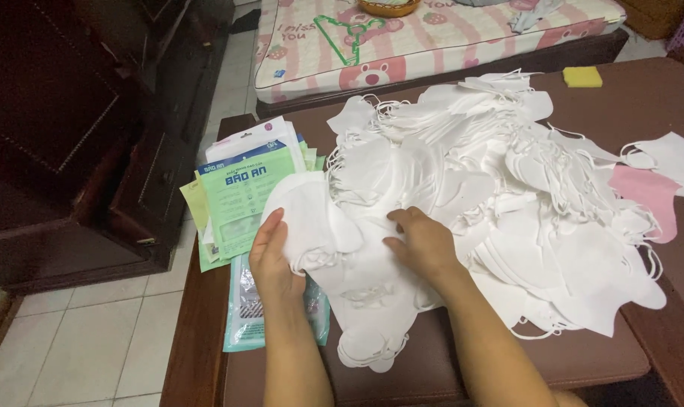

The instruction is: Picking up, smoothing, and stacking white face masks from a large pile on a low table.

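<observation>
Head view shows a large heap of white face masks [493, 188] spread over a dark brown cushioned seat [606, 354], and I use this heap as the landmark. At the near left edge of the heap, the left hand [273, 260] holds a small stack of white masks [312, 215]; the thumb lies on top and the other fingers seem to curl under the stack, so it is a pinch grip on its edge. Just beside it, toward the heap centre, the right hand [425, 243] rests on the masks with fingers bent and close together, pressing them flat. Left of the heap lie green and white printed packets [240, 200], partly under the held stack. One pink mask [647, 192] lies at the heap's far right. I judge the masks as very light, soft and floppy, with thin ear loops that tangle easily; a grip on the folded edge of the body seems better than on the loops.
</observation>
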